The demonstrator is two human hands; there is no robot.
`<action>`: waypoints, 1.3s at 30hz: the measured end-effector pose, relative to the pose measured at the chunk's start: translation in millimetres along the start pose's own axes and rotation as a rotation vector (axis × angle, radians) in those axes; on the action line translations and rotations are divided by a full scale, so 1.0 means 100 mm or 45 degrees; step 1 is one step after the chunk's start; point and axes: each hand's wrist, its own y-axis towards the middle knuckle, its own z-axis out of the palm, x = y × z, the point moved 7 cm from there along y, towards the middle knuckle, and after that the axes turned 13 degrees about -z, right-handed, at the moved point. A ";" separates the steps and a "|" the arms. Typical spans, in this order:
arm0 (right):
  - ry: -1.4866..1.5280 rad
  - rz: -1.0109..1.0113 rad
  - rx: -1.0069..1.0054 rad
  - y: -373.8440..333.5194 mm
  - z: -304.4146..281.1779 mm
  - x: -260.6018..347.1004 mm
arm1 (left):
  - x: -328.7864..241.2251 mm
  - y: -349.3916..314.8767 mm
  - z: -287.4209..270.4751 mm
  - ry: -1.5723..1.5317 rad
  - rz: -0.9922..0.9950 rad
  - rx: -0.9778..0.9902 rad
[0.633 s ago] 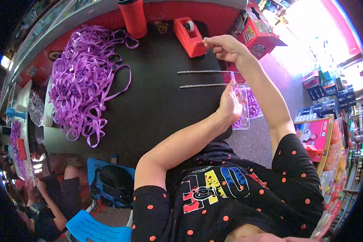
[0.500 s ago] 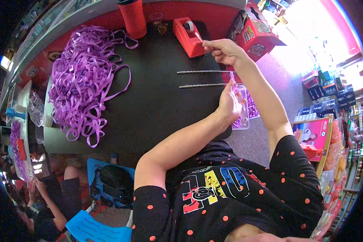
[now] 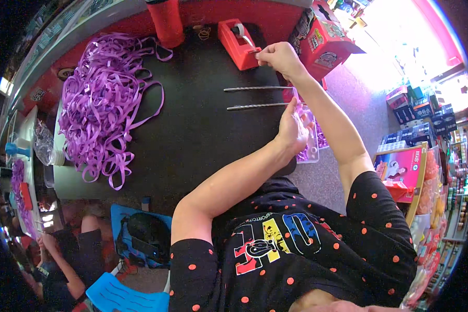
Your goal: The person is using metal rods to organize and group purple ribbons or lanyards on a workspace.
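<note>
My right hand (image 3: pixel 280 58) reaches to the red tape dispenser (image 3: pixel 239 46), its thumb and fingers pinched on the end of a strip of tape (image 3: pixel 250 42) that runs from the roll over the front edge. Nearer to me, my left hand (image 3: pixel 295 130) grips a purple ribbon (image 3: pixel 295 92) by the right ends of two twisted metal rods (image 3: pixel 257 89); its fingers are partly hidden. The rods lie side by side and jut left over the black table (image 3: pixel 192 130). Beneath my left hand is a clear plastic box (image 3: pixel 312 151) with purple ribbon pieces in it.
A large heap of purple ribbon (image 3: pixel 99 109) covers the table's left part. A red cup (image 3: pixel 165 23) stands at the back, and a red carton (image 3: pixel 325 41) at the back right. A blue chair (image 3: pixel 125 294) is at lower left; a mirror at far left reflects a person.
My right hand has tilted at the wrist, fingers lower against the dispenser's front edge, still pinching the tape. The left hand keeps its place by the rods. The whole view has shifted slightly.
</note>
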 end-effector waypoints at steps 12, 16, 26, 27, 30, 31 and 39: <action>0.278 0.243 0.321 -0.56 -0.38 0.08 | -0.04 -0.01 0.00 0.001 0.044 -0.082; 0.363 0.254 0.304 -1.08 -0.68 0.13 | -0.02 -0.01 -0.06 0.013 0.049 -0.079; -0.022 0.195 0.362 -1.70 -0.87 -0.15 | -0.01 0.03 -0.11 0.258 0.101 -0.160; -0.017 0.204 0.353 -1.71 -0.87 -0.18 | -0.02 0.04 -0.12 0.250 0.116 -0.164; -0.070 0.188 0.354 -1.73 -0.85 -0.26 | 0.00 0.05 -0.14 0.228 0.102 -0.194; -0.047 0.186 0.357 -1.74 -0.85 -0.26 | 0.00 0.05 -0.15 0.221 0.110 -0.210; -0.019 0.189 0.149 -1.88 -0.92 -0.36 | 0.00 0.06 -0.15 0.251 0.126 -0.219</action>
